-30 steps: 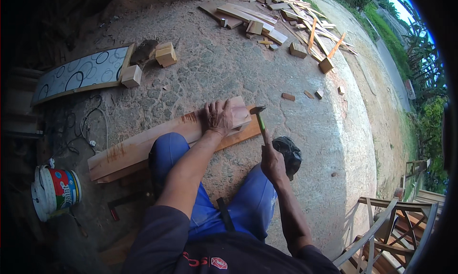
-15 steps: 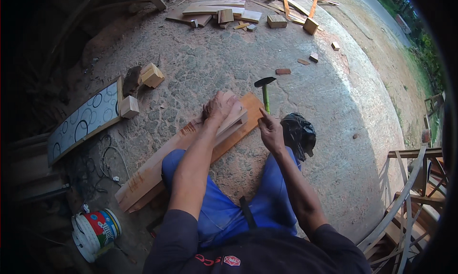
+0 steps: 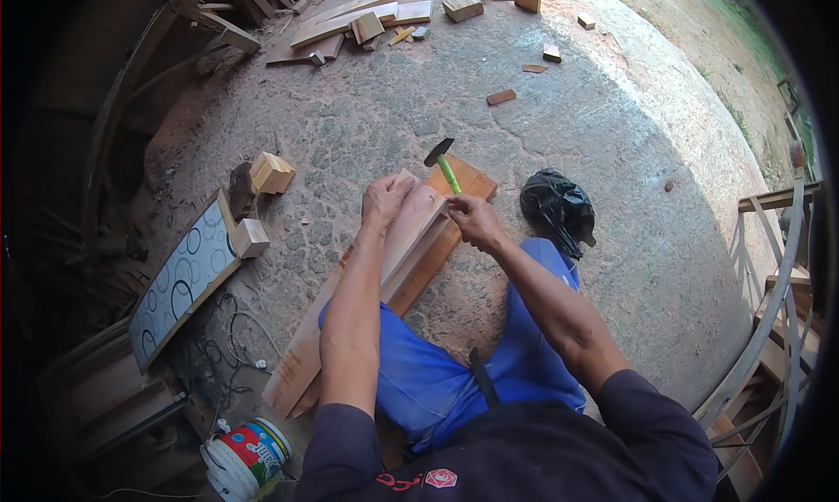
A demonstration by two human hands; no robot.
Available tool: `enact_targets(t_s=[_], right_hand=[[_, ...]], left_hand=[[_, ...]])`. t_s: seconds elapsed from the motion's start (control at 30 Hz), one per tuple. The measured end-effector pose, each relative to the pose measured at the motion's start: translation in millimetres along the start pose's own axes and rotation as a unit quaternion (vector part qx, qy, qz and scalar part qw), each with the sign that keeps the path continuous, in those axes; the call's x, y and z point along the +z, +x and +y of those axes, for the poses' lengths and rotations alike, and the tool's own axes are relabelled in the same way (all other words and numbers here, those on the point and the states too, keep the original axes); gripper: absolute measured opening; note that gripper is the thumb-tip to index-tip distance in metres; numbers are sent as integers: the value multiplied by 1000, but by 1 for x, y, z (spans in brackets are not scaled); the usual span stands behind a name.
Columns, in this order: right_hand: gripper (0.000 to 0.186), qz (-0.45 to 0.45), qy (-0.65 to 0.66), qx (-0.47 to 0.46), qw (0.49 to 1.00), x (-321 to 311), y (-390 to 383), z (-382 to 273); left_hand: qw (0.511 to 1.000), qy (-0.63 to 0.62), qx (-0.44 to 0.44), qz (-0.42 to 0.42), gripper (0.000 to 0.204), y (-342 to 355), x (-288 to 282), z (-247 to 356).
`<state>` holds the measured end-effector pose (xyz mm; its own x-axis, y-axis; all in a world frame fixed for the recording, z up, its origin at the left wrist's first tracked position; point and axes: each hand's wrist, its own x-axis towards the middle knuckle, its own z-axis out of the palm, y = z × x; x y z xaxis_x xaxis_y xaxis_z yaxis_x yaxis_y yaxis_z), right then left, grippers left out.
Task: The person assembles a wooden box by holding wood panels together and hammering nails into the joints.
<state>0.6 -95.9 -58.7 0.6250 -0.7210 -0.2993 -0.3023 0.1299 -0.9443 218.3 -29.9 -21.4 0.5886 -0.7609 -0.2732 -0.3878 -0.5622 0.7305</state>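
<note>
A long pale wooden beam [image 3: 352,279] with a groove along its side lies slantwise across my left thigh. Its far end rests on an orange-brown board [image 3: 468,181]. My left hand [image 3: 384,201] is closed around the beam's left edge near that end; whether a nail is between its fingertips is too small to tell. In my right hand [image 3: 474,222] is a hammer [image 3: 450,175] with a green handle and a dark head. The hammer head is raised above the far end of the beam, a short way right of my left hand.
A black plastic bag [image 3: 558,207] lies right of the board. Wood blocks [image 3: 272,173] and a circle-patterned panel [image 3: 185,279] are on the left, with a cable and a paint bucket [image 3: 246,458] nearer me. Offcuts [image 3: 350,26] are piled at the back; a curved frame [image 3: 778,301] stands at right.
My right hand has brought the hammer leftward, from beside the board to over the beam's end. My left hand stays on the beam, its grip slightly shifted. The whole view has turned a little.
</note>
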Motion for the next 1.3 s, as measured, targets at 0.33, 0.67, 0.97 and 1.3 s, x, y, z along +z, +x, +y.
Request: enact_targets(t_s=[0.33,0.67,0.97,1.3], right_hand=[[50,-39,-73,43,996,-14,12,-35],[44,-48,-85,80,992,-19,15,-40],[43,-52,-95,102,989,-20,21,-39],[45,-118,-125,66,983,-28,29,-49]], left_hand=[[998,1,37,-49,42,14,-3,-15],[992,-58,12,-109,36,27,-8,-27],[988,-60,8,-139,34,27,-11,-22],[989,-44,35,-139,39,36,-14,-28]])
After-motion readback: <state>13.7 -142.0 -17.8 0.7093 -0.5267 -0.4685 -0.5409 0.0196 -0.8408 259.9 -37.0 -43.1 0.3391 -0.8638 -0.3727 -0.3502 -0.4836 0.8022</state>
